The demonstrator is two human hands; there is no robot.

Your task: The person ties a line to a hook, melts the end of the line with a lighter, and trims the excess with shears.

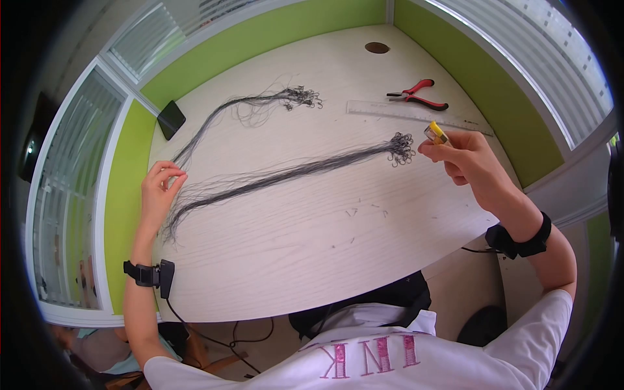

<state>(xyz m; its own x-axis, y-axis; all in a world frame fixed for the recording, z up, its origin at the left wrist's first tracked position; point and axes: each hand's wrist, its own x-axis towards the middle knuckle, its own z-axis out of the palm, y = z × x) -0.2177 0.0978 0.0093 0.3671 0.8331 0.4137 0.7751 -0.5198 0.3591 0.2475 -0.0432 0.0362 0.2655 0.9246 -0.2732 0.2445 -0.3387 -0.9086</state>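
My right hand (pixel 469 157) is closed around a small lighter (pixel 436 132) with a yellow top, held above the table just right of the lower bundle's hooks (pixel 402 149). That lower bundle of thin dark fishing lines (pixel 292 172) stretches across the table, its loose ends fanning out on the left. My left hand (pixel 160 188) is pinched, thumb against fingers, close to the tail of the upper bundle of fishing lines (pixel 214 117). Whatever lies between its fingertips is too fine to make out. Dark hooks (pixel 302 97) cluster at the upper bundle's right end.
Red-handled pliers (pixel 416 96) and a clear ruler (pixel 409 115) lie at the back right. Small clippings (pixel 374 207) are scattered on the pale table (pixel 273 260). A dark flat object (pixel 171 120) leans by the left green partition (pixel 133 195). Cables hang below the table edge.
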